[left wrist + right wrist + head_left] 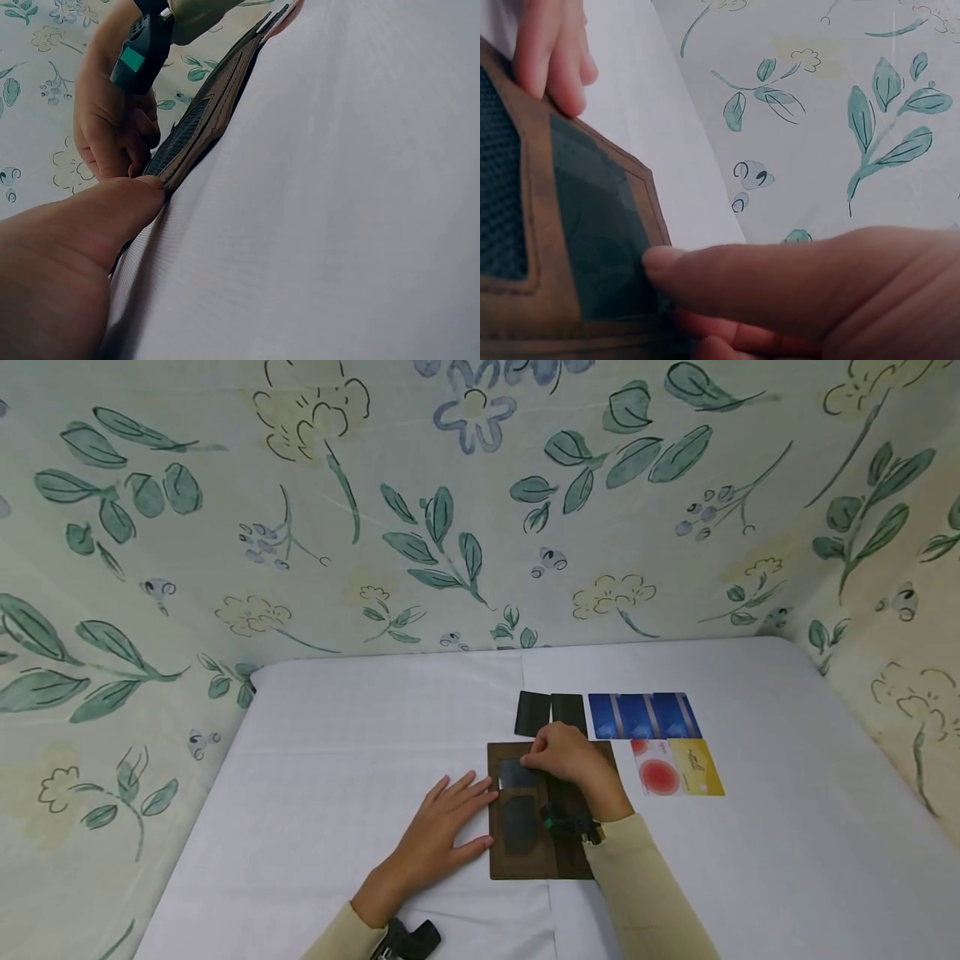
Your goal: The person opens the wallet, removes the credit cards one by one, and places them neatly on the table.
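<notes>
A brown leather wallet (498,864) lies spread open on the white table. Its left side has a dark mesh window (521,825), and above that sits a dark, glossy card-like panel (600,225). My right hand (573,760) is over the wallet's upper part, pinching the dark card at its edge between thumb and curled fingers; the fingertips beneath are partly hidden. My left hand (450,822) lies with spread fingers at the wallet's left edge, fingertips touching it. In the left wrist view, the left thumb (112,214) rests against the wallet's border.
Two black cards (532,714) lie just beyond the wallet. To their right is a row of several blue cards (636,717), with a white-and-red card (660,768) and a yellow card (697,768) below. Floral cloth (450,527) hangs behind the table (337,760).
</notes>
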Demonstrator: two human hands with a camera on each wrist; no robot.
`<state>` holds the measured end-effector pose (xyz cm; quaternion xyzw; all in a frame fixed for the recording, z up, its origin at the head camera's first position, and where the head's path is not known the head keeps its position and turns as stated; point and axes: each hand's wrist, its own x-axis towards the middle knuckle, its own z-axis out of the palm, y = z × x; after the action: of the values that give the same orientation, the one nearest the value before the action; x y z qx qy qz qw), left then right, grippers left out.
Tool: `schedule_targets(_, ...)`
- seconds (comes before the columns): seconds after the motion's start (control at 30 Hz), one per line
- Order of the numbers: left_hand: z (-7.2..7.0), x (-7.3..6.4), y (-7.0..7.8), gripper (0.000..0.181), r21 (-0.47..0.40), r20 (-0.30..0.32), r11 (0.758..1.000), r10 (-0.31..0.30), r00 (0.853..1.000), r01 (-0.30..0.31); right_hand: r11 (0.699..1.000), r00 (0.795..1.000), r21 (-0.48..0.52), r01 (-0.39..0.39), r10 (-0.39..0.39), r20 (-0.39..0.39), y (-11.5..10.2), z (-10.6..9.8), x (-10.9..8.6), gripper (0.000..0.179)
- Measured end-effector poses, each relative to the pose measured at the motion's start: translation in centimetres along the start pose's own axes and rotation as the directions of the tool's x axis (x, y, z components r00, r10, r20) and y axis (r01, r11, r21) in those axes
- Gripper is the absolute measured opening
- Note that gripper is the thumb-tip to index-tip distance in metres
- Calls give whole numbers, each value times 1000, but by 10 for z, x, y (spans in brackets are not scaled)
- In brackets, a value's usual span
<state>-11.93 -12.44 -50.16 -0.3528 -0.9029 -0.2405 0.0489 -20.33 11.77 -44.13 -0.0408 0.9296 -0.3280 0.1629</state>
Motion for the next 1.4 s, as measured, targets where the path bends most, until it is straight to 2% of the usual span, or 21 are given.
schedule_targets(0.3, 1, 0, 0, 59, -5, -4, 1000, 4, 1000, -4, 994, 998, -89, 56, -59, -29, -6, 3, -3, 18)
schedule_targets(0.77, 2, 0, 1, 58, -5, -22, 1000, 14, 1000, -14, 999, 999, -27, 47, -47, 3, -7, 3, -4, 15)
schedule_targets(1.13, 3, -1, 0, 59, 6, -41, 1000, 20, 999, -20, 994, 996, 53, 91, -91, -6, 7, 0, 3, 17)
schedule_targets(1.4, 3, -1, 1, 59, 0, -38, 1000, 17, 999, -17, 983, 991, 128, 131, -135, 22, 15, -2, 5, 13)
